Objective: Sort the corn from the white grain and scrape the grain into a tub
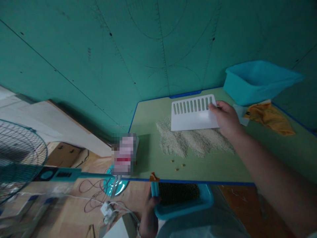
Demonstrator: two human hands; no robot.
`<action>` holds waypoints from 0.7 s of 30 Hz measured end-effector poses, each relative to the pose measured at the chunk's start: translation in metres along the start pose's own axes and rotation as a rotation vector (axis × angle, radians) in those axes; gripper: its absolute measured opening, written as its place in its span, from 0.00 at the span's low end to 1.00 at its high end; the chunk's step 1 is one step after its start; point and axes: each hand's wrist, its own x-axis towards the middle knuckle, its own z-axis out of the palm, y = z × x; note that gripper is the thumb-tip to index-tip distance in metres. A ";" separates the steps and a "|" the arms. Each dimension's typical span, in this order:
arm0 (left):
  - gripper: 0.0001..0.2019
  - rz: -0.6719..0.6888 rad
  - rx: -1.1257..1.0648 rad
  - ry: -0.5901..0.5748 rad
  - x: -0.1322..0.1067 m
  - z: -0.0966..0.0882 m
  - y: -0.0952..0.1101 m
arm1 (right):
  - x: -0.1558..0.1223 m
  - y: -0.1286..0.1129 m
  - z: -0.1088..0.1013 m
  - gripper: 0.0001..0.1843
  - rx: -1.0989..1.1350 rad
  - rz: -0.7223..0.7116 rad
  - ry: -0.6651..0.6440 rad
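My right hand (226, 119) grips the right end of a white plastic plate (193, 120) with a row of slots along its upper edge. The plate is tilted above a spread of pale, rice-like grains (174, 143) on the table and hides part of them. Whether it touches the grains I cannot tell. Low in the view, my left hand (151, 206) is closed on the left end of a blue tray (183, 211) just below the table's near edge. Small dark grains (178, 193) lie in the tray. Several small yellowish bits (183, 165) lie in front of the pale grains.
A turquoise bin (240, 87) stands at the back right, beside a crumpled orange-brown cloth (272, 119). On the table's left edge is a pixelated object (125, 155). An orange scrap (154, 177) sits at the near edge. Left are a fan (19, 158) and floor cables.
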 end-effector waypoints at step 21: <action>0.23 0.010 0.016 0.028 -0.002 0.003 0.001 | 0.003 -0.002 -0.004 0.09 -0.113 0.016 -0.023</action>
